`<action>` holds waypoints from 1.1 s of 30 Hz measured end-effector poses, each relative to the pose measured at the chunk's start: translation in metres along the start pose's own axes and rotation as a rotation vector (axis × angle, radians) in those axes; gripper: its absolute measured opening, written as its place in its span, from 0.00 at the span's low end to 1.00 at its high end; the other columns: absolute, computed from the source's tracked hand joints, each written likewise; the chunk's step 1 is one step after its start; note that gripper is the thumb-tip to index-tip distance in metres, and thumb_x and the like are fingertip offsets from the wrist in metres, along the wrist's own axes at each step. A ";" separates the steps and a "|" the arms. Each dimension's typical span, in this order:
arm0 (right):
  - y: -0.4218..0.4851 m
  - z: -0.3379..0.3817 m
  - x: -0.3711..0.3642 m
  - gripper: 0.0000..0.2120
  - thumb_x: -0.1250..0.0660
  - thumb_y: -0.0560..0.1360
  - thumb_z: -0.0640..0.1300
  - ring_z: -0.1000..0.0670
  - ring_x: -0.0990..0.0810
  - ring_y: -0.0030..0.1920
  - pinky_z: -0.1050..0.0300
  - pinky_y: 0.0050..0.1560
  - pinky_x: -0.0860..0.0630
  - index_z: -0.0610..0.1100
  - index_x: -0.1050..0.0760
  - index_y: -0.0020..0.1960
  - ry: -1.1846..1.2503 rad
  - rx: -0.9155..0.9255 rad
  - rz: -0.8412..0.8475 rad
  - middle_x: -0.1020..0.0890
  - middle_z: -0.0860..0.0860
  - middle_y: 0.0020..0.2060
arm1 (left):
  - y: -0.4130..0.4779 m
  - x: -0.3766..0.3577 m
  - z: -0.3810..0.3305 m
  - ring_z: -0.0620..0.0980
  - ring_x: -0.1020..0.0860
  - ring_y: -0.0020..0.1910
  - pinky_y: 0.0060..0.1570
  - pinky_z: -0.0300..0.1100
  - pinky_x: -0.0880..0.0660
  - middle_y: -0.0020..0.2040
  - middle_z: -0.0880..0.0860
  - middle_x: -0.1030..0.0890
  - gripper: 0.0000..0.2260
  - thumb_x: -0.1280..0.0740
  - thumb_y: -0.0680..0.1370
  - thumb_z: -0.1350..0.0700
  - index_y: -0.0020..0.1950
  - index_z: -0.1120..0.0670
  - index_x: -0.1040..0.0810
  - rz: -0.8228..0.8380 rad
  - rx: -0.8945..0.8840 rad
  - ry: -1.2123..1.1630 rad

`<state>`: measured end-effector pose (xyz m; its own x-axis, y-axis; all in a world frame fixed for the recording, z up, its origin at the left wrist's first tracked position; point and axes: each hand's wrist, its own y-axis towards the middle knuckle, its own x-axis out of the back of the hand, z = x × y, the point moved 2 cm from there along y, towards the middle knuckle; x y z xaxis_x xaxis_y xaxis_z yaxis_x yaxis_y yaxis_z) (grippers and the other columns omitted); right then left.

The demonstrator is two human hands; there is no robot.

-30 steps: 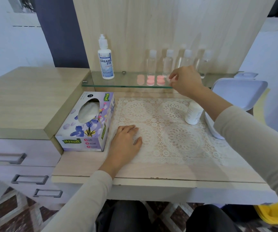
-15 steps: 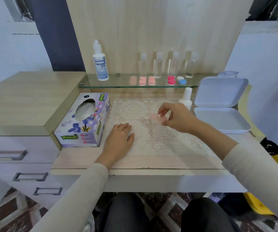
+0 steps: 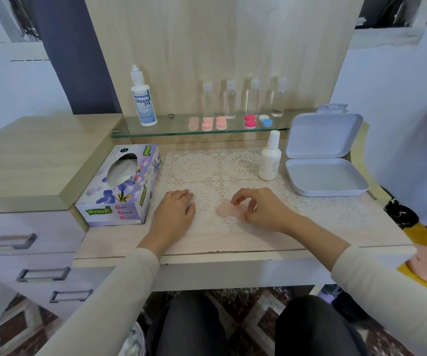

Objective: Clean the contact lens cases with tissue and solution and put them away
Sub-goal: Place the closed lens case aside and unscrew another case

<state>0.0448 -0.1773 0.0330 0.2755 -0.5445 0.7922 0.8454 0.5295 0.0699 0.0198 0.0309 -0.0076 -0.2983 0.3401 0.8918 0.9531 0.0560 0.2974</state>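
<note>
A pale pink contact lens case (image 3: 226, 209) lies on the lace mat (image 3: 207, 170) in the middle of the desk. My right hand (image 3: 261, 209) curls over the case's right end and pinches it with thumb and fingers. Just left of the case, my left hand (image 3: 175, 214) rests flat on the mat and holds nothing. The tissue box (image 3: 122, 186) stands to the left of that hand. A small white solution bottle (image 3: 270, 160) stands upright at the back right of the mat. Several more lens cases, pink ones (image 3: 213, 123), a red one (image 3: 250, 120) and a white-and-blue one (image 3: 266, 120), sit on the glass shelf (image 3: 171, 129).
An open white plastic box (image 3: 325, 178) sits at the right of the desk with its lid up. On the shelf stand a Dream Eye bottle (image 3: 143, 98) and several clear small bottles (image 3: 253, 98). Drawers (image 3: 27, 240) lie to the left, below a raised wooden top.
My right hand came down from the glass shelf with the pale pink case and brought it onto the mat in front of me. My left hand stayed flat on the mat.
</note>
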 end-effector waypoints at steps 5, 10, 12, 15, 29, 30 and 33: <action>-0.002 -0.006 -0.003 0.17 0.33 0.71 0.38 0.52 0.27 0.40 0.65 0.45 0.32 0.41 0.24 0.60 -0.037 -0.025 -0.051 0.23 0.49 0.52 | -0.003 0.001 -0.008 0.53 0.33 0.65 0.65 0.38 0.40 0.66 0.55 0.27 0.15 0.39 0.78 0.57 0.65 0.59 0.26 0.009 -0.039 -0.038; -0.002 -0.011 -0.007 0.14 0.28 0.69 0.43 0.53 0.30 0.41 0.64 0.43 0.36 0.41 0.21 0.54 -0.052 -0.024 -0.089 0.24 0.47 0.46 | -0.013 0.001 -0.042 0.48 0.33 0.65 0.60 0.29 0.44 0.65 0.50 0.27 0.19 0.35 0.77 0.54 0.68 0.53 0.30 0.135 -0.160 -0.241; -0.002 -0.011 -0.008 0.13 0.28 0.70 0.43 0.53 0.30 0.41 0.62 0.43 0.34 0.42 0.21 0.53 -0.047 -0.016 -0.096 0.24 0.48 0.44 | -0.013 0.002 -0.049 0.47 0.30 0.62 0.58 0.29 0.42 0.63 0.49 0.25 0.19 0.34 0.76 0.55 0.67 0.51 0.29 0.154 -0.185 -0.290; -0.001 -0.011 -0.010 0.13 0.30 0.71 0.42 0.52 0.30 0.40 0.60 0.45 0.32 0.44 0.21 0.55 -0.052 0.000 -0.091 0.24 0.46 0.45 | -0.010 0.001 -0.053 0.46 0.29 0.54 0.52 0.28 0.41 0.59 0.49 0.21 0.18 0.33 0.75 0.58 0.64 0.51 0.26 0.134 -0.199 -0.291; -0.004 -0.012 -0.016 0.05 0.35 0.72 0.36 0.59 0.36 0.34 0.69 0.37 0.38 0.41 0.21 0.45 -0.067 0.103 -0.119 0.37 0.55 0.34 | -0.006 -0.007 -0.063 0.50 0.33 0.52 0.53 0.38 0.39 0.48 0.52 0.23 0.12 0.33 0.75 0.55 0.58 0.53 0.22 0.076 -0.122 -0.184; -0.005 -0.012 -0.017 0.05 0.35 0.72 0.36 0.59 0.36 0.34 0.69 0.37 0.37 0.40 0.21 0.45 -0.063 0.104 -0.123 0.37 0.55 0.34 | -0.006 -0.007 -0.063 0.50 0.32 0.52 0.53 0.38 0.39 0.47 0.52 0.23 0.12 0.32 0.74 0.54 0.57 0.53 0.21 0.060 -0.110 -0.177; -0.005 -0.012 -0.016 0.06 0.35 0.72 0.36 0.56 0.36 0.35 0.68 0.37 0.38 0.39 0.21 0.48 -0.070 0.110 -0.129 0.37 0.56 0.34 | -0.006 -0.006 -0.062 0.47 0.33 0.48 0.50 0.37 0.37 0.44 0.50 0.23 0.15 0.28 0.70 0.48 0.51 0.55 0.20 0.002 -0.070 -0.185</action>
<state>0.0409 -0.1788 0.0127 0.1325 -0.5677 0.8125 0.8154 0.5284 0.2363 0.0125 -0.0297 0.0066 -0.2759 0.5075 0.8163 0.9458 -0.0078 0.3246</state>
